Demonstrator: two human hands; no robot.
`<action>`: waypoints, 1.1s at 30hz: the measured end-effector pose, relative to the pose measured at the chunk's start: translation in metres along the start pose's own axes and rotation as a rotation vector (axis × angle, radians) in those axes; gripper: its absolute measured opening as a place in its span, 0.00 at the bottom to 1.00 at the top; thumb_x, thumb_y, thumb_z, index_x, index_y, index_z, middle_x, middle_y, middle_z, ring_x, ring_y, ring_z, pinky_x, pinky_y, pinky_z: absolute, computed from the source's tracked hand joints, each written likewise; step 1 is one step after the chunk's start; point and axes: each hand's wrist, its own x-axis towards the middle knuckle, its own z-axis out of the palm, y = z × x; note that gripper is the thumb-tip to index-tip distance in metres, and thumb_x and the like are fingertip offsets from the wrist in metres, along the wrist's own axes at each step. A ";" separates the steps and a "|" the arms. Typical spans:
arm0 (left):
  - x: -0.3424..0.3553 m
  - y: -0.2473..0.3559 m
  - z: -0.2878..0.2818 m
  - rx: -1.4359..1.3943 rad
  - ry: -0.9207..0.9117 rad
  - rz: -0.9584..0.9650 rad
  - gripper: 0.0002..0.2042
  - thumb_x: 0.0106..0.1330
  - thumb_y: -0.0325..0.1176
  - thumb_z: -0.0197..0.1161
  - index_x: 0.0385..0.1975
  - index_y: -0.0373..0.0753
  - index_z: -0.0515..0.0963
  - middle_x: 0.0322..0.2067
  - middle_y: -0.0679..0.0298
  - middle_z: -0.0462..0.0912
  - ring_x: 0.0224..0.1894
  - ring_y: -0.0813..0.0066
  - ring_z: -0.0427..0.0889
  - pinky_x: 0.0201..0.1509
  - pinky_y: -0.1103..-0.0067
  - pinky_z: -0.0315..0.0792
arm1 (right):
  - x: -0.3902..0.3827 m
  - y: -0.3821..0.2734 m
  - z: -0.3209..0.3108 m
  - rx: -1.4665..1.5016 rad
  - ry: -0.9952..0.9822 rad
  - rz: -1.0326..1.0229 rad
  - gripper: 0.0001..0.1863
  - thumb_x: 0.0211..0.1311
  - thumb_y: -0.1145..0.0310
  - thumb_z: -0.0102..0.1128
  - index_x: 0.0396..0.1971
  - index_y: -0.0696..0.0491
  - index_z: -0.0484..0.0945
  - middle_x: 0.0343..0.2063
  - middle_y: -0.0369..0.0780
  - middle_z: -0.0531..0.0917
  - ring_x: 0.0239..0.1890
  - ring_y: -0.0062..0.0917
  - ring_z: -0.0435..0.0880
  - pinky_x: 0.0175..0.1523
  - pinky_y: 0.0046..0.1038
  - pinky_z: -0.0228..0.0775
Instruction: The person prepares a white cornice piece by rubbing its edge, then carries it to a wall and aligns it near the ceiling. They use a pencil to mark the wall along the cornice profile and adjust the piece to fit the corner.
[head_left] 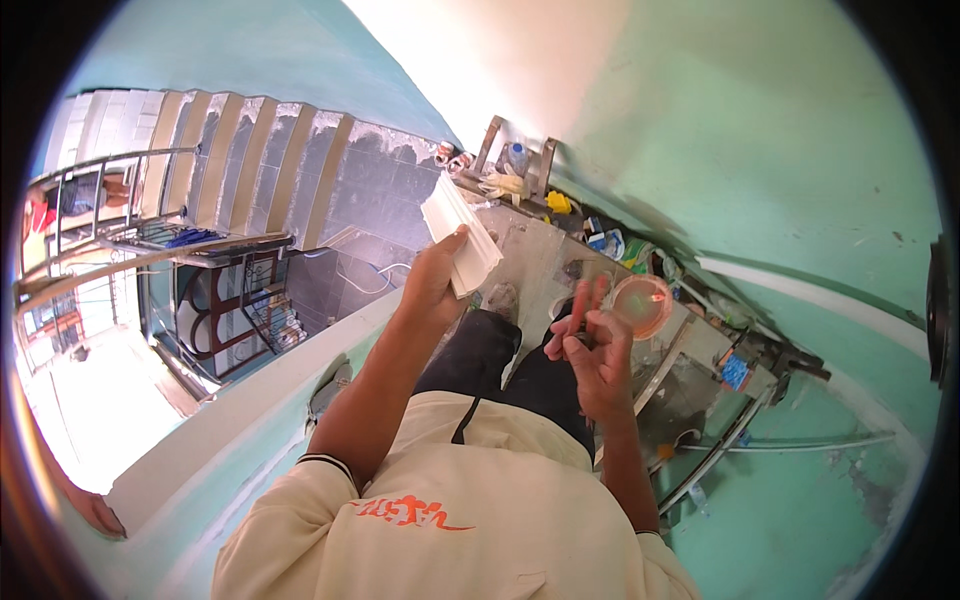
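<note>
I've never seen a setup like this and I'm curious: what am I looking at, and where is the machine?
There's no robot here, just a person's two bare hands. The single picture comes from the left of two cameras worn on the head, looking down; its fisheye lens bends straight edges and leaves dark corners. The cream shirt below is the wearer's own.

The left hand holds a grooved white strip. The right hand holds a red tool, too blurred to name exactly.

Beyond lies a dusty surface with clutter along the green wall, including a yellow item and a round orange container. Stairs show at left.
</note>
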 end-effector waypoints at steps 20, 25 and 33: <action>-0.081 0.065 -0.015 -0.383 -0.055 0.010 0.10 0.80 0.32 0.52 0.50 0.32 0.72 0.42 0.57 0.84 0.41 0.68 0.88 0.42 0.77 0.88 | 0.007 -0.085 0.108 -0.226 -0.164 0.253 0.22 0.74 0.69 0.58 0.64 0.56 0.69 0.37 0.36 0.83 0.24 0.15 0.73 0.28 0.20 0.65; -0.067 0.049 -0.054 -0.399 0.050 0.033 0.10 0.75 0.35 0.60 0.50 0.39 0.78 0.43 0.60 0.84 0.45 0.66 0.86 0.52 0.68 0.84 | -0.006 -0.085 0.123 0.143 -0.337 0.257 0.37 0.68 0.80 0.47 0.78 0.55 0.54 0.81 0.41 0.50 0.30 0.12 0.67 0.31 0.15 0.59; -0.086 0.044 -0.085 -0.475 0.018 0.087 0.14 0.80 0.36 0.53 0.59 0.39 0.69 0.50 0.59 0.81 0.50 0.64 0.84 0.58 0.64 0.82 | -0.006 -0.060 0.114 -0.076 -0.234 0.240 0.21 0.76 0.60 0.60 0.60 0.56 0.71 0.28 0.30 0.73 0.25 0.11 0.67 0.27 0.16 0.57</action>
